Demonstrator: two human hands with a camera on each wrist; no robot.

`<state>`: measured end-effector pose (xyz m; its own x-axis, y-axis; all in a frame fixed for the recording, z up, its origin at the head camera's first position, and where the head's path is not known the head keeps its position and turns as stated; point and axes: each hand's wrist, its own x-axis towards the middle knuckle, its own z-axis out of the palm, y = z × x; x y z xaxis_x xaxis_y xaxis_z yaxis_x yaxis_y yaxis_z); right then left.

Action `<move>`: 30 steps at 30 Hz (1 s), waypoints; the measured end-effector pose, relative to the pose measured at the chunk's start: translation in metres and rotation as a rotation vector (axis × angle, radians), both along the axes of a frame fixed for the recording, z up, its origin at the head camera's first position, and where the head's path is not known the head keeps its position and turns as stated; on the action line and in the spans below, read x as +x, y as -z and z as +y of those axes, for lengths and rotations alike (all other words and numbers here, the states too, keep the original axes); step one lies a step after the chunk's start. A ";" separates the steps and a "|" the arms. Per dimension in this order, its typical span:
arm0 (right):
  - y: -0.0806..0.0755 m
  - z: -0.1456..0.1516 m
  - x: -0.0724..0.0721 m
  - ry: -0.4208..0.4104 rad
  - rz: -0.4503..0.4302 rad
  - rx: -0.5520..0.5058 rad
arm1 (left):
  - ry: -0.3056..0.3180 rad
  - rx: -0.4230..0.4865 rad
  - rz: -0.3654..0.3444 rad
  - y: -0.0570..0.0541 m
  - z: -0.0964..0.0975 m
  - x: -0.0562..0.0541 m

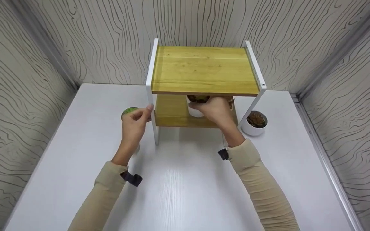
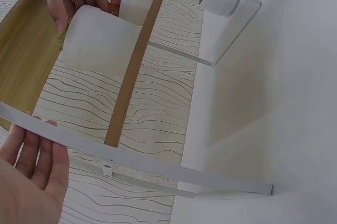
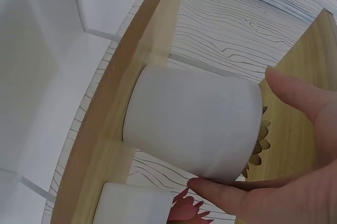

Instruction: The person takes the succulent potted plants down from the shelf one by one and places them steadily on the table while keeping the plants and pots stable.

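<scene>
A small two-tier shelf rack with a wooden top board (image 1: pixel 204 69) and white side frames (image 1: pixel 258 67) stands on the white table. My left hand (image 1: pixel 135 123) holds the left side frame, its fingers against the white bar (image 2: pixel 137 158) in the left wrist view. On the lower board (image 1: pixel 172 112) stands a white pot (image 3: pixel 195 121) with a succulent. My right hand (image 1: pixel 215 109) reaches under the top board and grips this pot near its rim, thumb and fingers on opposite sides. Beside it is a smaller white pot (image 3: pixel 131 205) with a red plant.
A white pot with a brown succulent (image 1: pixel 255 120) stands right of the rack on the table. A green plant (image 1: pixel 129 110) shows at the left, mostly hidden behind my left hand. Patterned panels (image 1: pixel 114 41) enclose the table at the back and sides.
</scene>
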<state>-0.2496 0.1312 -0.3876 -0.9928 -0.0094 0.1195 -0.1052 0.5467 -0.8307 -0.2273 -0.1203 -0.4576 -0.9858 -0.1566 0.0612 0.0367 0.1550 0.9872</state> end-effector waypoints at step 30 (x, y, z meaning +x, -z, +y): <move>0.006 -0.003 -0.013 0.005 -0.066 0.100 | -0.003 0.019 -0.006 0.003 0.000 0.001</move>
<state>-0.2626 0.1279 -0.3938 -0.9985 -0.0134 0.0530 -0.0497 0.6273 -0.7772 -0.2259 -0.1207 -0.4605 -0.9856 -0.1606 0.0521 0.0302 0.1359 0.9903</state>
